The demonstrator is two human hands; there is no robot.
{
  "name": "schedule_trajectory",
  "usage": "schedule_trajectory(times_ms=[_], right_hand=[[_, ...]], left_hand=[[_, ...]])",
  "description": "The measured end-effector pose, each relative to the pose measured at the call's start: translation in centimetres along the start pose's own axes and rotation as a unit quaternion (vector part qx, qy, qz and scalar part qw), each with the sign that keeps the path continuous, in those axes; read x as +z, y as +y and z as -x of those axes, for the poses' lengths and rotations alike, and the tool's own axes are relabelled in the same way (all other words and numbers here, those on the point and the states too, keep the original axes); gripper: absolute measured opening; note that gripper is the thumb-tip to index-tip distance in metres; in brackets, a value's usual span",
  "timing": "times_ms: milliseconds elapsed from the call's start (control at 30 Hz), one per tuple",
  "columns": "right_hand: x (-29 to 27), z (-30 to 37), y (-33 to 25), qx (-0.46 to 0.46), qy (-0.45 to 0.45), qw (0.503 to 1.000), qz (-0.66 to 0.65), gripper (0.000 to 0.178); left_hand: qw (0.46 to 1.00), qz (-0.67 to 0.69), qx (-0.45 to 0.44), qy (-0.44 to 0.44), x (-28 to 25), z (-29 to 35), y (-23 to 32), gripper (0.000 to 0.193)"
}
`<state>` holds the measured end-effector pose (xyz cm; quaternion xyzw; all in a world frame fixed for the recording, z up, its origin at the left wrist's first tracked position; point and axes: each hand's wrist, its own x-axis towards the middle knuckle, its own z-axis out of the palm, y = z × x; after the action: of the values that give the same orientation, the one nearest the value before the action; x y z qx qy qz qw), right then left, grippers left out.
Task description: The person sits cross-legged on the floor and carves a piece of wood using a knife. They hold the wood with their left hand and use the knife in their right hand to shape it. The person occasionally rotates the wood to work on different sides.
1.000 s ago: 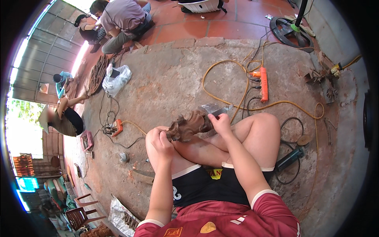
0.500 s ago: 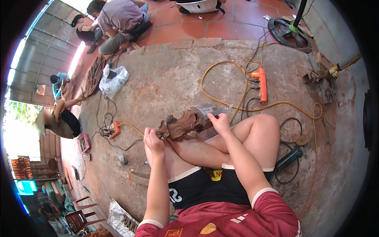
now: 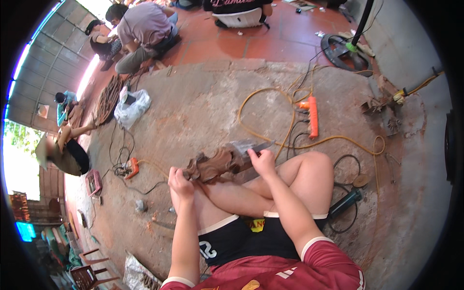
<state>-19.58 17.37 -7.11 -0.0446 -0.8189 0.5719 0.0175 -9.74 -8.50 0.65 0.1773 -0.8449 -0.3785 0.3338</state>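
Note:
A brown carved wooden piece (image 3: 215, 164) with curling, wavy relief lies across my crossed legs, tilted up toward the right. My left hand (image 3: 181, 182) is closed on its left end, fingers bent over the edge. At the narrower, straighter right end, my right hand (image 3: 262, 162) is closed, with the thumb on top. A thin grey strip sticks out past the right fingers; whether it belongs to the wood cannot be made out. Behind the carving, a crumpled clear plastic piece (image 3: 240, 145) shows partly.
An orange power strip (image 3: 313, 117) with a looping yellow cord lies ahead right; another orange socket block (image 3: 131, 167) lies left. Beside my right thigh is a dark green cylindrical power tool (image 3: 345, 203). A plastic bag (image 3: 133, 108) sits far left. Several people sit working farther off.
The whole view has tilted up slightly, so the surroundings sit lower and a bit to the left. Both hands keep their hold on the carved piece, with little visible movement.

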Motion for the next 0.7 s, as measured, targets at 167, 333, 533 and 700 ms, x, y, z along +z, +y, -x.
schedule_trajectory(times_ms=[167, 333, 533, 700], right_hand=[[-0.2, 0.1, 0.0, 0.023, -0.055, 0.997, -0.054, 0.042], [-0.6, -0.2, 0.0, 0.029, -0.051, 0.997, -0.047, 0.042], [-0.6, -0.6, 1.3, 0.035, -0.023, 0.998, -0.054, 0.038], [-1.8, -0.7, 1.1, 0.051, -0.026, 0.998, -0.034, 0.035]], left_hand=[[0.995, -0.041, -0.083, -0.048, -0.3, -0.6, 1.1, 0.028], [0.977, -0.100, -0.120, -0.142, -1.7, -1.7, 4.1, 0.030], [0.969, -0.167, 0.087, -0.162, -1.4, -0.8, 9.6, 0.026], [0.915, -0.198, 0.268, -0.226, -2.5, -0.1, 11.0, 0.024]])
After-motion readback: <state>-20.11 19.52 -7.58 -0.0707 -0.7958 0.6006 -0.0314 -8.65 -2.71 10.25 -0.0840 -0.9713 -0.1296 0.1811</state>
